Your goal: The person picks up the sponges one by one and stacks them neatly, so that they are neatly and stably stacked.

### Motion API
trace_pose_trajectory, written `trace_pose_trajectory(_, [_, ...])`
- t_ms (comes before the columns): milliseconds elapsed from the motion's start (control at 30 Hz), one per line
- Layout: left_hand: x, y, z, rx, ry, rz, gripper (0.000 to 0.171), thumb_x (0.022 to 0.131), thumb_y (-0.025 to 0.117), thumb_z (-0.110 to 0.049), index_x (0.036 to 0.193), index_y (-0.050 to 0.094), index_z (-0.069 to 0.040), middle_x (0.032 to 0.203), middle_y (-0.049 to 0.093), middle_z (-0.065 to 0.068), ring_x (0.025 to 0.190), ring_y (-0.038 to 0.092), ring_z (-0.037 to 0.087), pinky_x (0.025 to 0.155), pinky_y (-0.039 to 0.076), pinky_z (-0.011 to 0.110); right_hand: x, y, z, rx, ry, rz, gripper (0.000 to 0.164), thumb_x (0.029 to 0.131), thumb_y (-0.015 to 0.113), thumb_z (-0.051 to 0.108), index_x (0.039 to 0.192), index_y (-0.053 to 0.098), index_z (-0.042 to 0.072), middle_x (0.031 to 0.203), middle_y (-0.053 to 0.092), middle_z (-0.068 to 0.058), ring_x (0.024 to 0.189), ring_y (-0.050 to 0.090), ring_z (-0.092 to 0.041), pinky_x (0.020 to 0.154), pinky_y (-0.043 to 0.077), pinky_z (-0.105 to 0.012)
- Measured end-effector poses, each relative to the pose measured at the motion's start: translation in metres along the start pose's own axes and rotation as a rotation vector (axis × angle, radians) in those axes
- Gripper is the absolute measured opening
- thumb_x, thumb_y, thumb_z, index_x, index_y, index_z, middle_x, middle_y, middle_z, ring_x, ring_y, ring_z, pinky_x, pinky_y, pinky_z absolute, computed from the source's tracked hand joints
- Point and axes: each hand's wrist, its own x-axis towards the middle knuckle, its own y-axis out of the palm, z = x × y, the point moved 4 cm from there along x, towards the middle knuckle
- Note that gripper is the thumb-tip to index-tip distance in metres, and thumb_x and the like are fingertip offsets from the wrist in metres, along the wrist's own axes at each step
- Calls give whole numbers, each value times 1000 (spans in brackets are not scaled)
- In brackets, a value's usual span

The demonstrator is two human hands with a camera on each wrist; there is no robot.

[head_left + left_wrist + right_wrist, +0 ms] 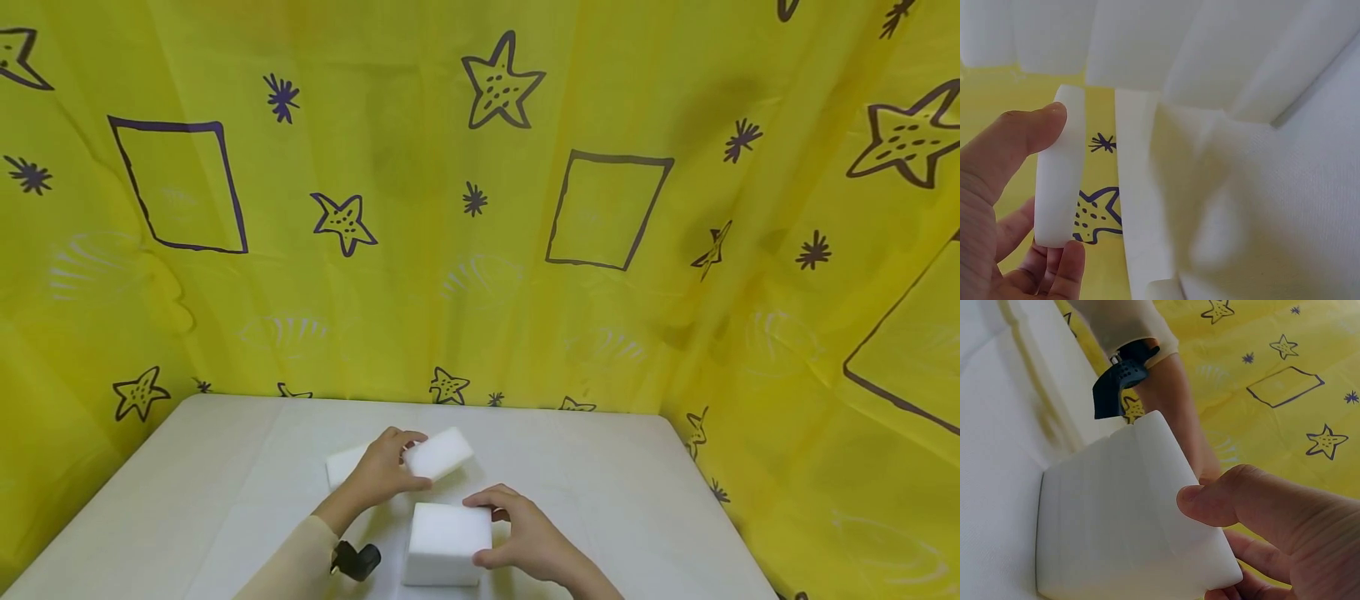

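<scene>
In the head view my left hand (384, 469) holds a white sponge block (438, 454) above the table, thumb on one side and fingers on the other. The left wrist view shows that slim sponge block (1061, 169) edge-on between thumb and fingertips. My right hand (525, 537) grips the top of a stack of white sponge blocks (450, 533) standing on the table. Several layers of this stack (1110, 506) show in the right wrist view, the thumb pressed on its top face. Another white sponge (342, 467) lies behind my left hand, partly hidden.
A white-covered table (600, 467) lies beneath the blocks. Yellow curtain (405, 167) with starfish drawings hangs behind it and along its sides. On the left wrist sits a black camera mount (356, 560), close to the stack's left side.
</scene>
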Motion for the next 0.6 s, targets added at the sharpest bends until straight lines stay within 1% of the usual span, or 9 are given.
trace_pose_trajectory(233, [-8,-8,-4,0,4,11,66,63,92,-23,121,66,-7,105,57,6,87,54,17,77,49,35,0,0,-1,-5,0,-3,53,71,83,11,121,65,10,118,60,2,103,56,-8,95,48,-32])
trace_pose_trajectory(433, [-15,-18,-9,-4,45,27,66,64,91,-22,122,65,-6,106,56,8,88,56,18,79,49,36,0,0,-1,7,13,-5,52,71,84,12,120,65,13,118,60,2,103,56,-10,96,48,-36])
trace_pose_trajectory(600, [-18,-25,-14,-15,69,39,66,66,90,-21,125,64,-6,106,55,7,89,56,19,80,49,36,0,1,-2,12,11,-6,52,72,84,12,120,65,13,118,60,2,104,56,-10,96,48,-34])
